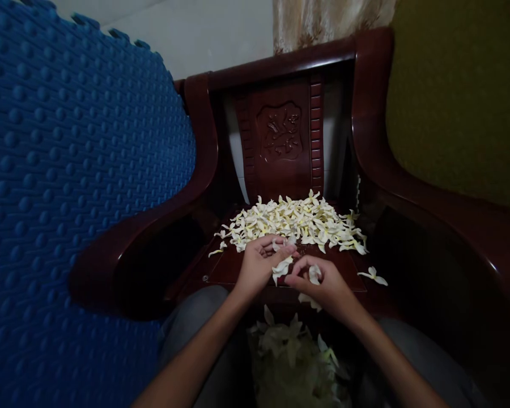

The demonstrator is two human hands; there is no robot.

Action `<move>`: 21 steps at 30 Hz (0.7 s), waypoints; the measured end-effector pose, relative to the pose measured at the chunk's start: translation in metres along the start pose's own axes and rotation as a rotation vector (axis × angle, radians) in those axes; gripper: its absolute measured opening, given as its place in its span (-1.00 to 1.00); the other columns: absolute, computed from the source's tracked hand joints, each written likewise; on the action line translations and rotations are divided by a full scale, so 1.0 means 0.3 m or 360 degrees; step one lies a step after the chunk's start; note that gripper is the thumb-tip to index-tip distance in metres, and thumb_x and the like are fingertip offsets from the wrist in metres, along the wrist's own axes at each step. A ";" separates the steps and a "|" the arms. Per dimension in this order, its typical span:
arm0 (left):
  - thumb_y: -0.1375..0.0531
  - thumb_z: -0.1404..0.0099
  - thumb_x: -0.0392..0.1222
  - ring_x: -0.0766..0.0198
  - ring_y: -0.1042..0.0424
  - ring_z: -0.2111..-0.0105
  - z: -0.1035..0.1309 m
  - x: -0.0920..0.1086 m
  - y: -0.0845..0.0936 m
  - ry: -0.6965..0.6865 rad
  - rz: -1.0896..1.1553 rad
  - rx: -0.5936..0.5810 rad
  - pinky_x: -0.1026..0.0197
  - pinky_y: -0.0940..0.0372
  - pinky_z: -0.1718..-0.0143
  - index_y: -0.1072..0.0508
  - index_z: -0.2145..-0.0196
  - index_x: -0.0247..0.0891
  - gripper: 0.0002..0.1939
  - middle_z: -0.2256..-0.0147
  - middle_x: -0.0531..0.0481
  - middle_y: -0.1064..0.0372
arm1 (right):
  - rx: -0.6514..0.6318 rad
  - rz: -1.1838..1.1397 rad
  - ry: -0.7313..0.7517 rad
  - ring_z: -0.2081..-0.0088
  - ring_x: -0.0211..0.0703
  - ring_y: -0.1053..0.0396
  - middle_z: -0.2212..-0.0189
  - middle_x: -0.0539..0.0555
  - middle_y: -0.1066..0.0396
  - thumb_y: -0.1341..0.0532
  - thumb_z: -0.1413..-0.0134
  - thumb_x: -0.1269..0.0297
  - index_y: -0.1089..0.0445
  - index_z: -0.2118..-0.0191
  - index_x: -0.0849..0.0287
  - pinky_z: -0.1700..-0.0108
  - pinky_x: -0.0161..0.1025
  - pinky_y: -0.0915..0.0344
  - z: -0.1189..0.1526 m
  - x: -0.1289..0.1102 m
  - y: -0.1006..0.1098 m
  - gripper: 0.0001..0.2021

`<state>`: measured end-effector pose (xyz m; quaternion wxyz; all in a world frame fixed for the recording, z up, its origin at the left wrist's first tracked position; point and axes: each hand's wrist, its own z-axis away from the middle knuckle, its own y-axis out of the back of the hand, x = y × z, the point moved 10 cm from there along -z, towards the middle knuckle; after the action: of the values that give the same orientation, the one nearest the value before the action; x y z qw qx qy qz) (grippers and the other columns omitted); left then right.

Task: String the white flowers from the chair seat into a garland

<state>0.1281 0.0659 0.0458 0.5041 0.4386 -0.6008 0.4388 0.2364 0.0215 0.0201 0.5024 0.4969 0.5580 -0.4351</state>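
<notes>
A wide heap of cream-white flowers [293, 218] lies on the seat of a dark red wooden chair [233, 272]. In front of the heap, my left hand [263, 260] has its fingers curled round white flowers [287, 243]. My right hand [323, 283] is just to the right and slightly nearer, its thumb and forefinger pinched beside a white flower [282, 268] between the hands. Another flower [315, 274] is tucked in the right hand's curled fingers. One loose flower [373, 276] lies on the seat at the right.
Below the hands, between my knees, a container or bag holds more flowers [291, 340]; its edges are dim. Curved armrests [140, 238] flank the seat. A bumpy blue foam mat [76, 141] stands at the left, and an olive-green surface [459, 102] at the right.
</notes>
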 end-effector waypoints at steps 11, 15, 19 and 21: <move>-0.39 0.02 -0.05 0.28 -0.36 0.40 0.013 0.027 -0.035 -0.0168 -0.0131 -0.0062 0.32 -0.25 0.41 -0.58 0.47 -0.32 -0.74 0.43 -0.04 -0.39 | 0.0422 -0.0076 0.0074 0.58 -0.31 -0.14 0.65 -0.02 -0.31 -0.33 0.09 0.05 -0.52 0.44 0.25 0.53 -0.35 -0.09 0.000 -0.013 0.121 -0.69; -0.39 0.03 -0.02 0.27 -0.38 0.39 0.017 -0.004 -0.052 -0.0034 -0.0014 -0.0139 0.29 -0.28 0.37 -0.58 0.45 -0.32 -0.70 0.41 -0.05 -0.42 | 0.0332 -0.0064 0.0077 0.63 -0.38 -0.01 0.72 -0.12 -0.14 -0.40 0.24 0.08 -0.51 0.40 0.26 0.58 -0.38 -0.01 -0.008 -0.006 0.087 -0.68; -0.36 -0.01 0.04 0.32 -0.34 0.50 0.016 -0.023 -0.031 0.0071 -0.0019 -0.0067 0.32 -0.23 0.47 -0.55 0.46 -0.37 -0.65 0.50 -0.03 -0.41 | 0.0314 -0.0018 0.0133 0.61 -0.35 -0.07 0.70 -0.07 -0.22 -0.38 0.20 0.11 -0.52 0.47 0.24 0.55 -0.36 -0.06 -0.011 -0.021 0.086 -0.74; -0.33 -0.04 0.09 0.41 -0.24 0.60 0.010 -0.005 0.000 0.0013 -0.0063 0.0041 0.36 -0.13 0.57 -0.55 0.45 -0.38 -0.61 0.57 0.03 -0.33 | 0.0349 -0.0057 0.0133 0.61 -0.33 -0.10 0.69 -0.06 -0.26 -0.36 0.17 0.12 -0.52 0.49 0.24 0.54 -0.35 -0.06 -0.007 -0.029 0.103 -0.76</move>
<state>0.1276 0.0631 0.0441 0.5094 0.4551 -0.5842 0.4383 0.2669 0.0264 0.0293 0.4136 0.5564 0.5363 -0.4814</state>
